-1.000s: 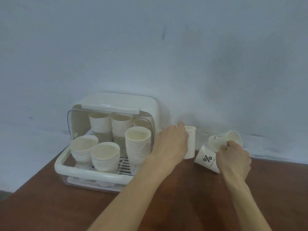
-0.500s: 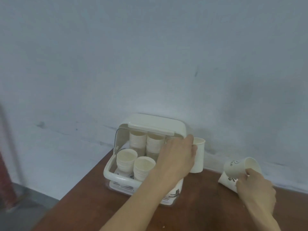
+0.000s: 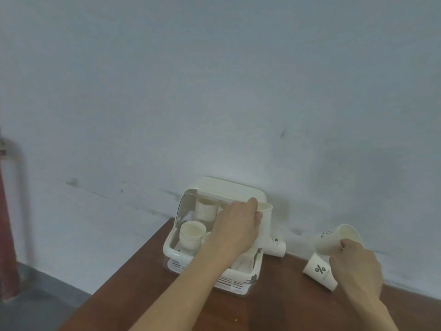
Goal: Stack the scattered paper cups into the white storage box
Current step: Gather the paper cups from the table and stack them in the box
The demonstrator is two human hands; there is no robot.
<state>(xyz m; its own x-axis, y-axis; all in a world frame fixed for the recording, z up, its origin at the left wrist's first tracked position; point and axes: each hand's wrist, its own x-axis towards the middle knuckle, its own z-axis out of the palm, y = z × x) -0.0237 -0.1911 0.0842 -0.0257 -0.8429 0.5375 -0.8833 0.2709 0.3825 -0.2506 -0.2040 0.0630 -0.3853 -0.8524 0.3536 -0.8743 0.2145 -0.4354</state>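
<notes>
The white storage box (image 3: 172, 250) stands on the brown table against the wall, its lid swung up. Stacks of paper cups (image 3: 192, 232) fill it. My left hand (image 3: 235, 226) grips an upright paper cup (image 3: 265, 222) by its rim, lifted at the box's right side. My right hand (image 3: 355, 261) holds a tilted paper cup (image 3: 330, 240) by its rim, off the table. Under it a paper cup with a percent mark (image 3: 318, 271) lies on its side. Another paper cup (image 3: 276, 246) lies on its side beside the box.
The brown table (image 3: 281, 304) ends at a left edge near the box, with grey floor (image 3: 35, 304) below. A grey-white wall runs right behind the box and cups. A reddish post (image 3: 7, 211) stands at the far left.
The camera has swung so the box sits further right and smaller. My left hand has lifted its cup higher beside the box. My right hand has raised its cup above the lying one.
</notes>
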